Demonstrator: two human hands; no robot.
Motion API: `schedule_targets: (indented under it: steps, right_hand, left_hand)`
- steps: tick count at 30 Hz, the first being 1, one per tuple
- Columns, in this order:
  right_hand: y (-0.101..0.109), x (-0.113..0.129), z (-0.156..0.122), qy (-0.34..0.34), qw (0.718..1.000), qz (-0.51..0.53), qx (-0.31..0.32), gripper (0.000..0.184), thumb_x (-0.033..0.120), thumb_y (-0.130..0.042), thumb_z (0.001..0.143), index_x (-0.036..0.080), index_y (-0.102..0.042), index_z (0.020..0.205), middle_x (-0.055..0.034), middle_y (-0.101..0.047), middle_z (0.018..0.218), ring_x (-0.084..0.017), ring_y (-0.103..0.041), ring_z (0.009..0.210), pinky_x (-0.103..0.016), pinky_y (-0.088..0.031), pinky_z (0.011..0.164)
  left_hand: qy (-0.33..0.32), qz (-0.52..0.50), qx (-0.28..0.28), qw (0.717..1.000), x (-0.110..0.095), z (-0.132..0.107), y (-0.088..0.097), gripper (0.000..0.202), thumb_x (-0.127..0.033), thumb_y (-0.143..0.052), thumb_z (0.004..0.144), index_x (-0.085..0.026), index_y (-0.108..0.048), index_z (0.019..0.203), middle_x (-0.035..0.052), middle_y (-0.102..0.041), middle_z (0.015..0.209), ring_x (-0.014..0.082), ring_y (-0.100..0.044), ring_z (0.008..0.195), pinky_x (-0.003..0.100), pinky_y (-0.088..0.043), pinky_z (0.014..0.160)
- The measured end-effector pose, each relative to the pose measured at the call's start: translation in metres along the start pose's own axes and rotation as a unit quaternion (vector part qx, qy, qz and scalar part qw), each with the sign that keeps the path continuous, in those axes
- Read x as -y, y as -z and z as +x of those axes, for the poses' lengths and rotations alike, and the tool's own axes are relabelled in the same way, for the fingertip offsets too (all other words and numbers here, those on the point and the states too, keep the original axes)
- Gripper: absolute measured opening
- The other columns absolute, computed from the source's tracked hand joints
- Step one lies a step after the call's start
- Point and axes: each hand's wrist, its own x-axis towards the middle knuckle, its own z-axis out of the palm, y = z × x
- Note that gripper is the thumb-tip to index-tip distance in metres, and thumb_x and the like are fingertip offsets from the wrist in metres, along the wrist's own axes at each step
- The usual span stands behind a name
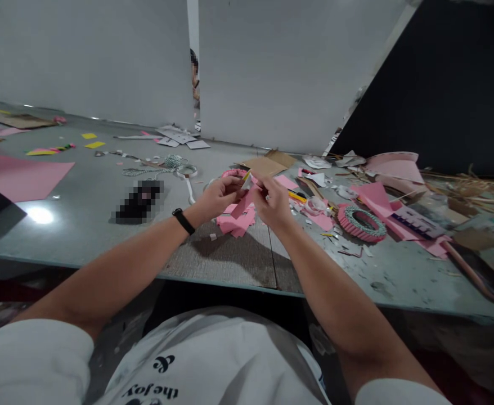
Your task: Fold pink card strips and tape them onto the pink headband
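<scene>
Over the middle of the table, my left hand (220, 198) and my right hand (273, 202) meet with closed fingers on a small pink paper piece (242, 206). A white and yellow bit (247, 181) shows between the fingertips; its kind is too small to tell. Right under my hands lies a pile of pink paper pieces (235, 226). Just behind my left hand, part of a pink ring (233, 172) is visible, the rest of it hidden by the hand.
A pink ring wound with grey-green cord (362, 223) lies right of my hands, among paper scraps and a yellow cutter (297, 196). Left are a white tape roll (187, 170), a blurred dark object (139, 201) and a large pink sheet (21, 174). Brown cardboard (268, 163) lies behind.
</scene>
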Motion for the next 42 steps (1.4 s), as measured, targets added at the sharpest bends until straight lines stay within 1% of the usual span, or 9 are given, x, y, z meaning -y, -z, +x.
schedule_targets:
  steps: [4, 10, 15, 20, 25, 30, 36, 39, 42]
  right_hand:
    - [0.000, 0.002, 0.000, -0.015, 0.999, -0.009, 0.032, 0.040, 0.023, -0.059, 0.094, 0.024, -0.081, 0.127, -0.0066, -0.075, 0.090, -0.022, -0.064, 0.076, -0.038, -0.056, 0.078]
    - [0.003, 0.012, 0.001, -0.061, 0.996, 0.039, 0.044, 0.020, 0.025, -0.060, 0.091, 0.025, -0.078, 0.099, -0.0048, -0.074, 0.085, -0.021, -0.061, 0.074, -0.037, -0.052, 0.075]
    - [-0.003, 0.009, -0.001, -0.129, 0.987, 0.088, 0.050, 0.034, 0.023, -0.062, 0.085, 0.024, -0.076, 0.117, 0.0028, -0.063, 0.077, -0.016, -0.053, 0.066, -0.033, -0.043, 0.067]
    - [-0.010, 0.005, -0.003, -0.148, 0.979, 0.137, 0.021, 0.039, 0.029, -0.063, 0.087, 0.022, -0.069, 0.125, 0.0045, -0.061, 0.077, -0.015, -0.051, 0.063, -0.032, -0.039, 0.062]
    - [-0.009, 0.009, -0.002, -0.162, 0.977, 0.136, 0.031, 0.036, 0.030, -0.064, 0.087, 0.022, -0.068, 0.122, 0.0034, -0.065, 0.079, -0.015, -0.054, 0.066, -0.031, -0.042, 0.064]
    - [-0.011, 0.011, -0.004, -0.162, 0.974, 0.150, 0.054, 0.025, 0.037, -0.065, 0.086, 0.024, -0.069, 0.107, 0.0019, -0.063, 0.078, -0.015, -0.054, 0.066, -0.032, -0.041, 0.062]
    - [-0.014, 0.006, -0.004, -0.177, 0.970, 0.158, 0.044, 0.048, 0.037, -0.070, 0.088, 0.024, -0.066, 0.135, 0.0047, -0.063, 0.078, -0.015, -0.054, 0.065, -0.032, -0.042, 0.062]
    - [-0.013, 0.008, -0.004, -0.174, 0.972, 0.152, 0.049, 0.048, 0.034, -0.070, 0.089, 0.024, -0.067, 0.135, 0.0039, -0.065, 0.080, -0.016, -0.055, 0.066, -0.032, -0.045, 0.064]
    - [-0.010, 0.012, -0.004, -0.155, 0.976, 0.145, 0.053, 0.034, 0.034, -0.069, 0.090, 0.023, -0.070, 0.122, 0.0022, -0.066, 0.081, -0.016, -0.056, 0.067, -0.034, -0.046, 0.066]
  left_hand:
    - [0.020, 0.008, -0.005, 1.000, 0.001, 0.001, 0.003, 0.031, -0.028, -0.092, 0.093, -0.015, -0.079, 0.118, 0.0090, -0.085, 0.109, 0.0184, -0.081, 0.098, 0.040, -0.070, 0.099]
    - [0.027, 0.074, -0.025, 0.997, 0.000, 0.004, 0.008, 0.029, -0.035, -0.088, 0.098, -0.015, -0.079, 0.118, 0.0124, -0.087, 0.111, 0.0195, -0.083, 0.095, 0.036, -0.071, 0.087]
    - [-0.002, 0.082, -0.001, 0.997, 0.003, 0.005, 0.010, 0.036, -0.041, -0.090, 0.094, -0.014, -0.083, 0.117, 0.0133, -0.088, 0.109, 0.0198, -0.083, 0.094, 0.038, -0.070, 0.093]
    - [-0.035, 0.134, 0.016, 0.990, -0.001, 0.004, 0.009, 0.040, -0.050, -0.089, 0.092, -0.016, -0.087, 0.115, 0.0133, -0.088, 0.119, 0.0207, -0.081, 0.103, 0.036, -0.065, 0.097]
    - [-0.018, 0.142, -0.010, 0.990, -0.002, 0.003, 0.008, 0.047, -0.056, -0.089, 0.091, -0.016, -0.086, 0.116, 0.0121, -0.088, 0.112, 0.0193, -0.079, 0.092, 0.034, -0.064, 0.086]
    - [-0.009, 0.111, -0.029, 0.993, -0.003, 0.003, 0.009, 0.053, -0.060, -0.093, 0.088, -0.015, -0.084, 0.115, 0.0147, -0.088, 0.115, 0.0222, -0.082, 0.099, 0.039, -0.067, 0.094]
    - [-0.024, 0.137, -0.019, 0.990, -0.009, 0.002, 0.008, 0.048, -0.057, -0.093, 0.088, -0.015, -0.085, 0.112, 0.0165, -0.088, 0.119, 0.0249, -0.083, 0.107, 0.043, -0.065, 0.105]
    - [-0.029, 0.148, -0.017, 0.988, -0.009, 0.001, 0.007, 0.044, -0.053, -0.091, 0.091, -0.016, -0.085, 0.112, 0.0153, -0.088, 0.119, 0.0241, -0.083, 0.106, 0.042, -0.066, 0.104]
    - [-0.031, 0.157, -0.028, 0.987, -0.007, 0.001, 0.007, 0.038, -0.049, -0.089, 0.092, -0.017, -0.085, 0.111, 0.0139, -0.088, 0.117, 0.0226, -0.083, 0.104, 0.041, -0.066, 0.102]
